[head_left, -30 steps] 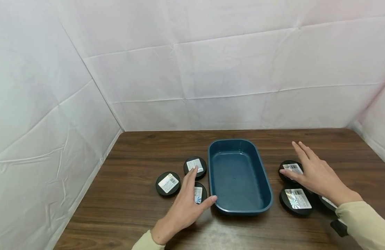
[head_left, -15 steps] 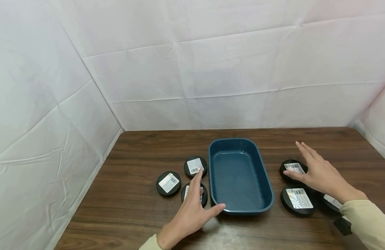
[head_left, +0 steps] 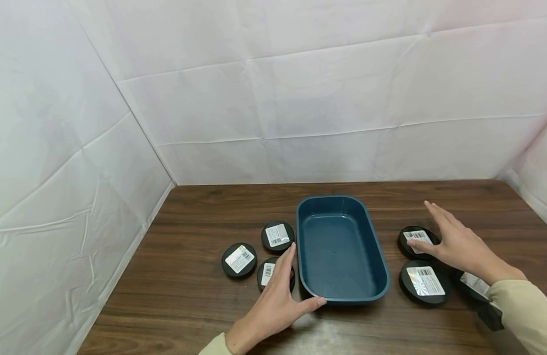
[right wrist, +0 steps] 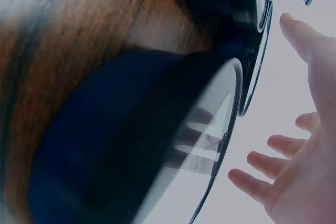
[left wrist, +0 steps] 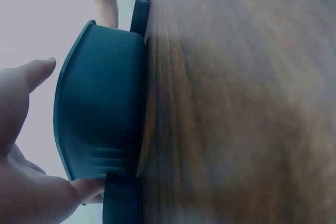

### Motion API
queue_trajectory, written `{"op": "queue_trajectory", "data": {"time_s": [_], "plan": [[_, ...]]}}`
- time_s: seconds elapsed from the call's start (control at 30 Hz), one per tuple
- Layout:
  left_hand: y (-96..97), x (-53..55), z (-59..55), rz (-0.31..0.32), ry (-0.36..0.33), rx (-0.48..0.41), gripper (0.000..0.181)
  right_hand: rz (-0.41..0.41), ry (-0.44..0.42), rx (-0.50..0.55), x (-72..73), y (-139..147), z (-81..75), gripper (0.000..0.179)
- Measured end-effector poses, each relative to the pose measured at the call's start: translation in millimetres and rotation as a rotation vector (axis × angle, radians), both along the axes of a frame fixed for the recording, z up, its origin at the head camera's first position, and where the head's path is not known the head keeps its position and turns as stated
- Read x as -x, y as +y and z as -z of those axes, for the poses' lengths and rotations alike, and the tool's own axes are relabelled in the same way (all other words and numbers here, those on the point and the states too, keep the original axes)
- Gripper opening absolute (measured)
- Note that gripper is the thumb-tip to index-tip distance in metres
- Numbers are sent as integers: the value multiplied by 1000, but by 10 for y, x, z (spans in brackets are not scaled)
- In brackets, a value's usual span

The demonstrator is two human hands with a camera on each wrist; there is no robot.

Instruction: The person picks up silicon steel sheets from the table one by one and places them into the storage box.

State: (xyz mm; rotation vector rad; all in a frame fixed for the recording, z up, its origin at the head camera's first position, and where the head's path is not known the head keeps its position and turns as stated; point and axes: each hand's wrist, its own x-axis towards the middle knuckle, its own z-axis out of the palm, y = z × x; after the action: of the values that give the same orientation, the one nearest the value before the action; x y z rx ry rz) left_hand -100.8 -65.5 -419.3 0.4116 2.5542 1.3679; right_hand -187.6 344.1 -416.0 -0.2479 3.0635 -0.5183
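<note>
In the head view my left hand hovers at the near left corner of a blue plastic tray, fingers extended and thumb spread near its rim. Partly under it lies a flat round black container with a white barcode label. Two like containers lie beyond. My right hand is spread over a group at the right: a far container, a near container and a container beside the sleeve. In the right wrist view a gap separates its fingers from the containers.
The wooden table ends at a white cloth wall behind and another white cloth wall at the left. A dark wrist device sits under the right sleeve.
My left hand has moved right, its thumb passing along the tray's near edge and exposing more of the container beneath. My right hand has drifted slightly right. Tray and containers have stayed put.
</note>
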Motion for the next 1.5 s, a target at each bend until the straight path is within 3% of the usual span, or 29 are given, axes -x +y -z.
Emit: {"op": "queue_trajectory", "data": {"time_s": [0.23,0.57,0.77,0.93,1.5], "plan": [[-15,19,12,65,18,32,114,2,-5,-15,22,34,-15,115],[-35,35,32,95,20,35,113,-14,-15,-40,36,52,8,115],[-18,43,40,119,8,-40,113,-13,-45,-31,49,92,33,114],[-4,48,51,111,-47,-108,110,-24,-66,-7,41,70,36,114],[-3,44,22,123,-69,-82,106,-63,-63,10,33,23,82,105]]}}
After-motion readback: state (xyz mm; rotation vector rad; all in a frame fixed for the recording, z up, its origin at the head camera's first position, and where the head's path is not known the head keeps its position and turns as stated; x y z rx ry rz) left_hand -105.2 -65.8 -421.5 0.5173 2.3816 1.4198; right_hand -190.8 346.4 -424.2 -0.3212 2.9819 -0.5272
